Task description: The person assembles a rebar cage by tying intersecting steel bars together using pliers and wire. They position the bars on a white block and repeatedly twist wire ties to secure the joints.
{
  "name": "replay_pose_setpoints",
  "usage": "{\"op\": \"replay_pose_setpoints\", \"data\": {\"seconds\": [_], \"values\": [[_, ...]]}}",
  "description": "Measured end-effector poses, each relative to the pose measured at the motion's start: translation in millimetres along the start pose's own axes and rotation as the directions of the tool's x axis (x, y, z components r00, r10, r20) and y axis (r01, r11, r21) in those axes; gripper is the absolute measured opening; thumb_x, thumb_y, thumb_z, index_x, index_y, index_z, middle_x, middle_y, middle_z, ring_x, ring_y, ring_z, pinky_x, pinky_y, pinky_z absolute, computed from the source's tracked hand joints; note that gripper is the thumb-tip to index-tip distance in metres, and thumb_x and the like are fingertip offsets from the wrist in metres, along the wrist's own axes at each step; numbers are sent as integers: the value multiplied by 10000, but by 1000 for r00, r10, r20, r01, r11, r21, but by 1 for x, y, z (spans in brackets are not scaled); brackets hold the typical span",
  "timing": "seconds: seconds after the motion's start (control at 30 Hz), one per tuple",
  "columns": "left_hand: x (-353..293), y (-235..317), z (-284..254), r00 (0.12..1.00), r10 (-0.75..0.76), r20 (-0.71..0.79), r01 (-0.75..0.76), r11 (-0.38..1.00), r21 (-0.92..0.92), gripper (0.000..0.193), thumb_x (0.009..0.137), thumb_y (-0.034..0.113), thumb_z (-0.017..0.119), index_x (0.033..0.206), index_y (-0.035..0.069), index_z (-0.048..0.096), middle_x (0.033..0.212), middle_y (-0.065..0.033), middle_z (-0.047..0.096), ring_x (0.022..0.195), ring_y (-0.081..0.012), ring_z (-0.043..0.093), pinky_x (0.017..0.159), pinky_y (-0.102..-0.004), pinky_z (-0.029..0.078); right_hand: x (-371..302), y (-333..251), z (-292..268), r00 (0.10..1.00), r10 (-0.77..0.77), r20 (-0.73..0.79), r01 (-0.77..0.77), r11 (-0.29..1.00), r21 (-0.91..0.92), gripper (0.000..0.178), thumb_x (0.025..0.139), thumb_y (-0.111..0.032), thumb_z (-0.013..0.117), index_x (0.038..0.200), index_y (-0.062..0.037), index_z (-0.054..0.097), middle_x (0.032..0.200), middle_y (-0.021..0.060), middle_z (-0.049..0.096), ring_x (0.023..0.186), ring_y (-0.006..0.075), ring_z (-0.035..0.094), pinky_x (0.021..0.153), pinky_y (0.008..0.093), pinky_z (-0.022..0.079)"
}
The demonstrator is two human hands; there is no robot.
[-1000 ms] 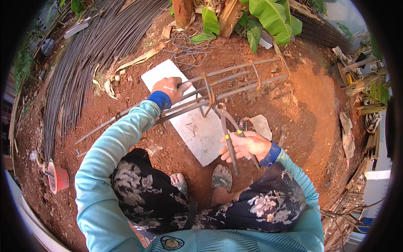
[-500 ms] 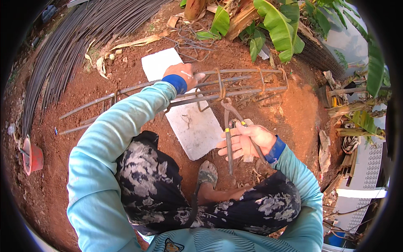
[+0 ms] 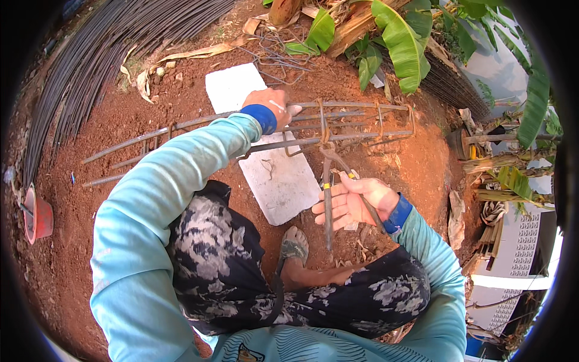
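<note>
A long cage of steel rebar (image 3: 362, 137) with square stirrups (image 3: 322, 117) lies crosswise in front of me. My left hand (image 3: 272, 107) is closed around its far top bar. Pincers (image 3: 327, 192) with yellow-banded handles rest in my right hand (image 3: 365, 202): my thumb hooks over one handle, while the fingers stretch out palm up behind the other. The handles are spread, and the jaws touch the near bar beside a stirrup; whether they bite on tie wire is too small to tell. A white slab (image 3: 280, 196) lies under the cage, with a bent wire (image 3: 268, 169) on it.
Long loose rods (image 3: 90, 78) are heaped at the far left. A red bucket (image 3: 43, 216) stands at the left edge. Bent steel pieces (image 3: 280, 57) and banana leaves (image 3: 401, 45) lie beyond the cage. My sandalled foot (image 3: 294, 244) is close to the slab.
The view has shifted slightly. Both hands keep nearly the same places on the rebar and the pincers, and the handles remain spread.
</note>
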State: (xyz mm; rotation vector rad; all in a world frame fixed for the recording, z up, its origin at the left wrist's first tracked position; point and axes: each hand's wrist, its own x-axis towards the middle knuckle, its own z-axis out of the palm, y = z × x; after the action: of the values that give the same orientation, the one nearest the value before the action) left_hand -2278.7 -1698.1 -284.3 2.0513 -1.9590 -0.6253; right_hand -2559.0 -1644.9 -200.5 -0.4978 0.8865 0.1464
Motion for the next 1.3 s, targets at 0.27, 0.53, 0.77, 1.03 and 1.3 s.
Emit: {"op": "replay_pose_setpoints", "data": {"seconds": [0.27, 0.53, 0.77, 1.03, 1.3], "values": [[-5, 0, -2, 999, 28, 20, -28, 1000, -13, 494, 941, 513, 519, 979, 63, 719, 847, -182, 704, 850, -350, 681, 789, -457, 529, -3, 3, 9, 1000, 20, -8, -20, 1000, 11, 621, 1036, -467, 308, 1319, 70, 437, 1333, 295, 509, 1254, 437, 506, 1008, 557, 438], [-3, 1, 2, 1000, 14, 15, -14, 1000, -17, 479, 939, 496, 531, 957, 58, 723, 844, -177, 704, 844, -349, 681, 791, -459, 525, -1, 4, 17, 1000, 10, -21, -11, 1000, -19, 687, 1025, -504, 304, 1358, 90, 391, 1335, 295, 507, 1259, 442, 498, 1026, 567, 418], [-6, -2, 6, 996, 75, -45, -76, 997, -12, 443, 928, 479, 553, 932, 75, 732, 787, -171, 696, 799, -358, 672, 755, -456, 519, 4, 6, 21, 999, -25, 41, 21, 995, 93, 676, 1017, -510, 329, 1280, 96, 473, 1294, 286, 541, 1231, 439, 520, 1030, 561, 408], [-21, -1, 4, 985, 147, -92, -150, 989, -19, 468, 936, 491, 528, 835, 73, 715, 716, -179, 674, 738, -370, 667, 697, -481, 520, 8, 17, 22, 997, 35, -66, -21, 977, 214, 588, 1007, -495, 398, 1121, 65, 536, 928, 147, 601, 870, 333, 627, 831, 525, 510], [-16, 1, 5, 981, 148, -125, -146, 989, 27, 472, 940, 502, 519, 839, 83, 712, 717, -170, 677, 731, -372, 668, 703, -477, 524, 29, 59, -18, 912, -167, -375, 102, 977, -187, 425, 996, -491, 464, 953, -70, 503, 699, 6, 420, 635, 172, 473, 600, 366, 419]]}}
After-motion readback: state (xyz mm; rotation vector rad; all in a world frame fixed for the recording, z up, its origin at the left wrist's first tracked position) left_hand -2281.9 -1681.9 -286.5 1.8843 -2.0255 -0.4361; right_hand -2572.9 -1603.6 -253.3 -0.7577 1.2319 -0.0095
